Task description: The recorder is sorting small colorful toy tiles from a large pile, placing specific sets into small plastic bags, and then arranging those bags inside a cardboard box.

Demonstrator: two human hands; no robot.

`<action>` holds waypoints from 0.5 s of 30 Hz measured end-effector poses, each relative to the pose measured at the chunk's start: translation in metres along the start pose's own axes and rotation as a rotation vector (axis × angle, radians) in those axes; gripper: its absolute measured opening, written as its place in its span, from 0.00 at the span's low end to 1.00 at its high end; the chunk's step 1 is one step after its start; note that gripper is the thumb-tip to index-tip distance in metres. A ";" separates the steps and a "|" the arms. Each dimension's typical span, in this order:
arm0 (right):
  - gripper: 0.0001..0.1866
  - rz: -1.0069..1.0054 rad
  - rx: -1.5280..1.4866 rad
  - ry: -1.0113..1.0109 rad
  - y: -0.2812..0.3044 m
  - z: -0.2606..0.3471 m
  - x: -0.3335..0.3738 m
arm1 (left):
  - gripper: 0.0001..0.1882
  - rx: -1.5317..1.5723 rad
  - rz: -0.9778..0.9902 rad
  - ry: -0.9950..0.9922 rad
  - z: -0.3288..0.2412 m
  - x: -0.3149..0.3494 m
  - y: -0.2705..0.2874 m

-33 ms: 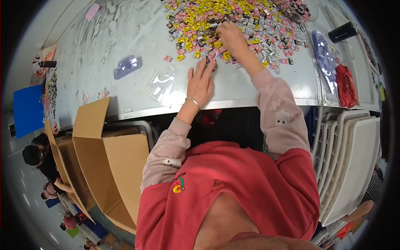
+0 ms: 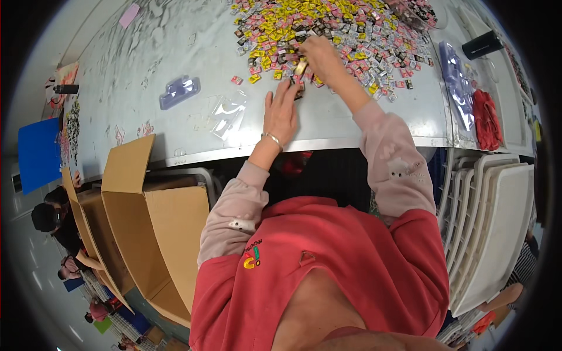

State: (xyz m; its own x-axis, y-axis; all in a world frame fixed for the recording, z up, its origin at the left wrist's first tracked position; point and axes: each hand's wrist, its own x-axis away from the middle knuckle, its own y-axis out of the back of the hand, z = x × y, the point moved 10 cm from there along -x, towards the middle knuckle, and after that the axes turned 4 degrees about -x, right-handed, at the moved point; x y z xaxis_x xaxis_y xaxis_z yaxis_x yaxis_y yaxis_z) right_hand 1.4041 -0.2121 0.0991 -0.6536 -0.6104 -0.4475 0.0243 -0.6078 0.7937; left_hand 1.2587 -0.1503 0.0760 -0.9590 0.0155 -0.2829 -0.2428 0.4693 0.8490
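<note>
A broad pile of small flat pieces (image 2: 357,32), yellow, pink, black and pale grey, is spread over the far part of the table. My right hand (image 2: 324,60) reaches over its near edge, fingers bent and bunched downward; what they hold, if anything, is hidden. Just below those fingertips is a blurred yellowish piece (image 2: 301,66). My left hand (image 2: 280,114) rests palm down in front of the pile with its fingers stretched out. Beside its fingertips lies a small dark piece (image 2: 300,91).
On the table (image 2: 193,64) lie a clear plastic tray (image 2: 180,92) and a clear film bag (image 2: 227,116). Stacked clear trays (image 2: 456,82), a red cloth item (image 2: 487,120) and a black cylinder (image 2: 482,45) are rightward. An open cardboard box (image 2: 175,234) and white trays (image 2: 497,234) flank me.
My right hand has shifted slightly left and nearer to me. A yellowish piece now shows below its fingertips. My left hand has barely moved.
</note>
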 end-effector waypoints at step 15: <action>0.11 -0.122 -0.222 0.029 0.058 0.088 0.113 | 0.24 -0.324 -0.072 0.271 0.074 0.078 0.064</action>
State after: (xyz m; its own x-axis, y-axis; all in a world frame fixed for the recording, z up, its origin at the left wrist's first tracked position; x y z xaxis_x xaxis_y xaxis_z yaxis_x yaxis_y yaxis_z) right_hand 1.2651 -0.2713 0.1305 -0.6402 -0.5381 -0.5483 0.1139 -0.7724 0.6249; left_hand 1.1788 -0.0538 0.0757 -0.9312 -0.2600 -0.2554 -0.3021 0.1587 0.9400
